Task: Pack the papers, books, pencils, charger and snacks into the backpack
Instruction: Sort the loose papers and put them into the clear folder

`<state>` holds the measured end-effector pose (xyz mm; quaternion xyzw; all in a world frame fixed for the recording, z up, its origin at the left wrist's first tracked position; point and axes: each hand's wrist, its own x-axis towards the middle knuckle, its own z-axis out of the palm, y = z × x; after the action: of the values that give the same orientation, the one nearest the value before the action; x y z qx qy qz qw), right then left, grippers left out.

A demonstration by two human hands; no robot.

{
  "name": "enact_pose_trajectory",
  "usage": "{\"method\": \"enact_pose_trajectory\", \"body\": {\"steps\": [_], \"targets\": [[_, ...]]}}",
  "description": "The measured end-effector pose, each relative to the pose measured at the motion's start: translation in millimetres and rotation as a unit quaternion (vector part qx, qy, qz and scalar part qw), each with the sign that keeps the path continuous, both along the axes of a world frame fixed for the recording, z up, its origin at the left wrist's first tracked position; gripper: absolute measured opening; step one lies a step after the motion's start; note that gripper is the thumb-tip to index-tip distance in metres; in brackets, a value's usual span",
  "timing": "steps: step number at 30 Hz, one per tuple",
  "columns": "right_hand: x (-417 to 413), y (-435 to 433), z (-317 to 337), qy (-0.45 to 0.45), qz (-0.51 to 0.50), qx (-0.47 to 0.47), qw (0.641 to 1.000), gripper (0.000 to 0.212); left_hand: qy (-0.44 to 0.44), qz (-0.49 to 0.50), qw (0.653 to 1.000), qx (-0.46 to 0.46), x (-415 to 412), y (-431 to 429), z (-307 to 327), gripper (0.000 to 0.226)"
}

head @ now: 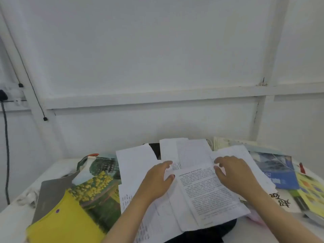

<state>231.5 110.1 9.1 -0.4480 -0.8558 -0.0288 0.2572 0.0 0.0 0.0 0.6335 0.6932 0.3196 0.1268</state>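
Loose white papers (206,193), some printed with text, lie spread in the middle of the white table over a black backpack (206,232) that shows only at the bottom and at the back. My left hand (156,179) pinches the left edge of the printed sheet between thumb and fingers. My right hand (233,174) has its curled fingers on the sheet's upper right edge. Books lie on both sides: a landscape-cover book (98,183) and a yellow folder (64,221) at left, a blue book (278,171) at right.
A grey cover (50,195) lies under the yellow folder at left. Colourful yellow-green items (310,192) sit at the right edge. A white wall rises right behind the table. A black cable (7,155) hangs at far left.
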Motion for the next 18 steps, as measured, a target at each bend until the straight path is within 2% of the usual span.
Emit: {"method": "enact_pose_trajectory", "body": {"steps": [7, 18], "targets": [[14, -21, -37, -0.13, -0.088, -0.06, 0.986, 0.034, 0.015, -0.044, 0.996, -0.07, 17, -6, -34, 0.044], [14, -32, -44, -0.074, -0.126, -0.1, 0.984, 0.032, 0.032, -0.047, 0.996, -0.067, 22, -8, -56, 0.036]]}}
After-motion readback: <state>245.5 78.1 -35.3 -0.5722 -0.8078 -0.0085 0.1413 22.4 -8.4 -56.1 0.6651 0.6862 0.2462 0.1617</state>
